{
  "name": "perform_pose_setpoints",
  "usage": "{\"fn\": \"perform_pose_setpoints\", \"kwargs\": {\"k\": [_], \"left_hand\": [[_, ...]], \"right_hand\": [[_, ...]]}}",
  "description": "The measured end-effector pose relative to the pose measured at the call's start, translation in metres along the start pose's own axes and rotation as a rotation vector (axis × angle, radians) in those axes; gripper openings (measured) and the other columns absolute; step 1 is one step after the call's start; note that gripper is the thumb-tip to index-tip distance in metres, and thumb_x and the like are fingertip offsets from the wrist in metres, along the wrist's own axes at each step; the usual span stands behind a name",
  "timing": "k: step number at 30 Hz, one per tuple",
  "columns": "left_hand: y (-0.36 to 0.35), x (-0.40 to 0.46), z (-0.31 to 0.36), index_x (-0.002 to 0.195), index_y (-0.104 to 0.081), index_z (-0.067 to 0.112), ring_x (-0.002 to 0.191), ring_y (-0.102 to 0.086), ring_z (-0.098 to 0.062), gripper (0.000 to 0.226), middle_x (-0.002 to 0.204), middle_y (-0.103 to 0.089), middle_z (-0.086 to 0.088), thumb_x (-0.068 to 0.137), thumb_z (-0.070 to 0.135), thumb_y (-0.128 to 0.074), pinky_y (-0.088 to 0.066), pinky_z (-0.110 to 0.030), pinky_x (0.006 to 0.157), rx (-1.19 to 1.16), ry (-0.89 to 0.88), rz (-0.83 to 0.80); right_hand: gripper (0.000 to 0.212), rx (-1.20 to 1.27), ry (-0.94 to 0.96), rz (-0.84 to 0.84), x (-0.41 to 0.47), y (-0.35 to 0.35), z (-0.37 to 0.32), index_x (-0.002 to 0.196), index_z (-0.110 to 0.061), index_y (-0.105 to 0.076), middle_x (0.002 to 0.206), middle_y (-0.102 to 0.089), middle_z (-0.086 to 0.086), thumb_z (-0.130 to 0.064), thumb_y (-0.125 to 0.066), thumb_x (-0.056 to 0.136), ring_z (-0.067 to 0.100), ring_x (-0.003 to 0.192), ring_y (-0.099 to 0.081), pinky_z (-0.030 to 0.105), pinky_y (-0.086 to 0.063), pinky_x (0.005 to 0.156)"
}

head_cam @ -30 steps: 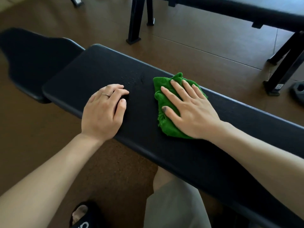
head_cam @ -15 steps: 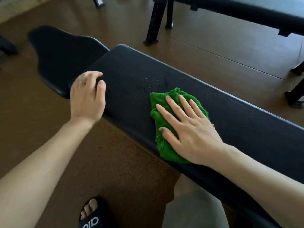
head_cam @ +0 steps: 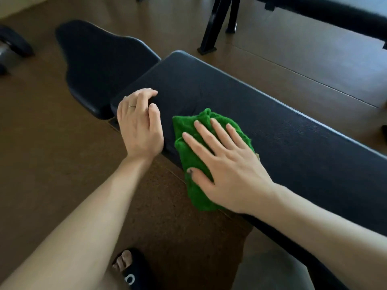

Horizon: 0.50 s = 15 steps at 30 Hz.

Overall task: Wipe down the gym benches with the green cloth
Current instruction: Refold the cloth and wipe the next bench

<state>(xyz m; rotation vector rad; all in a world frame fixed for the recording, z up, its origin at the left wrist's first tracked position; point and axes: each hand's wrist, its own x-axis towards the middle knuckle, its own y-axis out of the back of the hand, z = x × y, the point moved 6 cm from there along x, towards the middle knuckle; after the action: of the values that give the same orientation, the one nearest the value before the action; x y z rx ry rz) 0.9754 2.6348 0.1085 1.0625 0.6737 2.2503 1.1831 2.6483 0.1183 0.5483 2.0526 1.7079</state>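
Black slipper [head_cam: 134, 275] nearest the camera carries white lettering, cut off and unreadable. The right hand [head_cam: 226, 164], fingers straight and spread, presses the green cloth [head_cam: 188, 130] flat on the bench [head_cam: 272, 126] near its front edge. The left hand [head_cam: 138, 126] curls its fingers over the bench's end corner. A second bench [head_cam: 314, 9] stands beyond.

Right hand [head_cam: 228, 164] presses green cloth [head_cam: 188, 151] flat on black bench [head_cam: 293, 126]; left hand [head_cam: 139, 126] grips its edge.
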Motion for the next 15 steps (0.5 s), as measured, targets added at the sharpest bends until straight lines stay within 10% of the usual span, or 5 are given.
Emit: {"fn": "perform_pose_setpoints", "kwargs": {"k": [15], "left_hand": [[0.017, 0.02, -0.033, 0.154, -0.037, 0.013, 0.149, -0.032, -0.023, 0.053, 0.159, -0.04, -0.008, 0.108, 0.038, -0.03, -0.019, -0.048, 0.125, -0.088, 0.254, -0.011]], "right_hand": [[0.075, -0.086, 0.032, -0.01, -0.016, -0.007, 0.007, 0.165, -0.034, 0.0, 0.173, -0.001, -0.003, -0.065, -0.029, 0.103, 0.022, 0.159, 0.006, 0.049, -0.009, 0.129]]}}
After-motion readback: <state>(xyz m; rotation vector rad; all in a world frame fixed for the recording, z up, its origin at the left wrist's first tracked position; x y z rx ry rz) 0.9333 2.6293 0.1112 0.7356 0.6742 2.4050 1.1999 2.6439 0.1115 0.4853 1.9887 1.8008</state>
